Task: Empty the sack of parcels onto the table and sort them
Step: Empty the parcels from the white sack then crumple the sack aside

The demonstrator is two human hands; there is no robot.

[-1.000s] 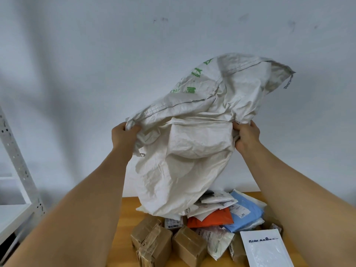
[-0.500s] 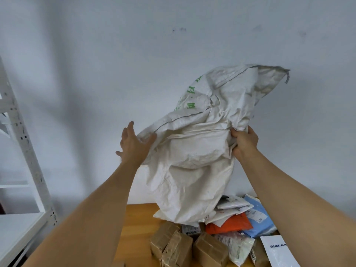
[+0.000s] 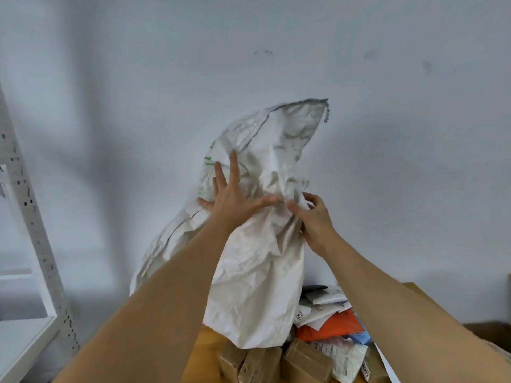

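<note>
A crumpled white woven sack [image 3: 257, 277] with green print hangs upside down above the wooden table [image 3: 204, 352], its mouth just over the parcel pile. My right hand [image 3: 312, 219] pinches a bunch of the sack's cloth at mid-height. Spread flat, my left hand [image 3: 232, 194] presses its fingers against the sack's front. Below lie brown taped boxes [image 3: 304, 363], an orange mailer [image 3: 331, 327], white mailers [image 3: 329, 302] and a blue one [image 3: 360, 337]. The sack looks limp; whatever is inside is hidden.
A white perforated metal shelf rack [image 3: 25, 222] stands at the left, with a shelf board [image 3: 19, 344] low down. A plain white wall [image 3: 276, 51] is right behind the table. A cardboard box edge [image 3: 414, 290] shows at the right.
My left hand let go of the sack's left edge and moved right onto its front, fingers spread. The sack dropped lower and narrowed, and the view shifted so the parcels slid right.
</note>
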